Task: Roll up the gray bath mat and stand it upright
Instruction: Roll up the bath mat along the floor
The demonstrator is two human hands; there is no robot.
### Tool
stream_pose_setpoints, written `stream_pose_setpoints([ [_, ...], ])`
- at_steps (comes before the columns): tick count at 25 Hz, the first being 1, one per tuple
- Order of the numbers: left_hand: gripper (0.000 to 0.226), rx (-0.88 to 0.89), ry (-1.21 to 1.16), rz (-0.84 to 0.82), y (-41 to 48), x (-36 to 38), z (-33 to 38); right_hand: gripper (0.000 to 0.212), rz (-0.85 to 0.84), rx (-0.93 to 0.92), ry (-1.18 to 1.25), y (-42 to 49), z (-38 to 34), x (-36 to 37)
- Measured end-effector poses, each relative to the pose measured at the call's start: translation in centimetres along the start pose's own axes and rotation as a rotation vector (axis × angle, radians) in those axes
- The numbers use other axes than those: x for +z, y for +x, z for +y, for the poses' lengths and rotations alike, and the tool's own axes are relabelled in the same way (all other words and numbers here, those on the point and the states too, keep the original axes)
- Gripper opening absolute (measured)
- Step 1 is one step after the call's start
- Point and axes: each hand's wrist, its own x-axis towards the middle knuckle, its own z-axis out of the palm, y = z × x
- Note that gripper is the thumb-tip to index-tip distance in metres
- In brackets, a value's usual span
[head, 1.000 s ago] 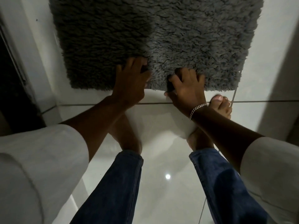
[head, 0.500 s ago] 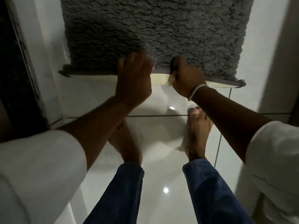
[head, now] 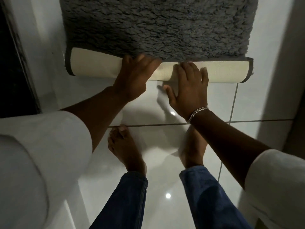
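Note:
The gray shaggy bath mat (head: pixel 158 25) lies on the white tiled floor ahead of me. Its near edge is folded over into a low roll, showing the cream underside (head: pixel 97 65) across the full width. My left hand (head: pixel 133 76) rests on the roll left of centre, fingers curled over its top edge onto the pile. Right of centre, my right hand (head: pixel 189 86) lies flat on the cream backing with fingers spread. A silver bracelet circles the right wrist.
My bare feet (head: pixel 125 149) stand on glossy white tiles (head: pixel 165 204) just behind the roll. A white wall edge (head: pixel 280 80) rises close on the right. On the left is a dark doorway (head: pixel 13 63) with a white frame.
The mat's near edge was lifted off the floor and turned over away from me into a roll. Both hands moved from gripping the edge to pressing on the cream backing.

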Motion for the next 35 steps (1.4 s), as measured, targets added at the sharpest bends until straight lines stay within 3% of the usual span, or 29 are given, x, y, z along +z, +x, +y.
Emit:
stream_pose_setpoints([
  [2,0.058,-0.032,-0.112,-0.044,1.1,-1.1,-0.2,0.049,0.026,0.010,0.013,0.9,0.1,0.3],
  [5,0.042,0.037,-0.235,0.034,2.6,-2.9,-1.4,0.037,0.112,-0.014,-0.006,4.1,0.9,0.0],
  [9,0.042,-0.011,0.152,0.282,3.5,-2.3,-0.8,0.042,0.137,-0.019,-0.017,8.6,2.0,-0.7],
  [13,0.072,-0.096,0.256,0.137,2.3,0.4,0.7,0.047,0.203,0.077,-0.008,11.2,2.0,-1.1],
  [16,0.079,-0.121,0.270,0.159,4.5,0.6,-1.0,0.046,0.292,0.092,0.085,10.5,1.8,-1.3],
  [19,0.075,-0.141,0.296,0.184,7.3,-0.2,-2.1,0.057,0.205,0.052,0.045,9.1,2.0,-1.1],
  [25,0.076,-0.224,0.281,0.257,10.0,-3.4,-1.1,0.070,0.068,-0.011,-0.035,15.5,3.8,-2.9],
  [29,0.075,-0.130,0.294,0.137,10.0,-4.0,0.1,0.070,0.043,0.003,-0.024,20.7,4.8,-5.6],
  [33,0.068,-0.198,0.224,0.075,15.2,-6.8,-2.4,0.064,0.039,-0.014,0.055,16.9,3.2,-8.2],
  [35,0.068,-0.202,0.208,0.029,17.3,-8.1,-3.0,0.064,-0.055,-0.010,0.043,15.6,3.9,-8.7],
])
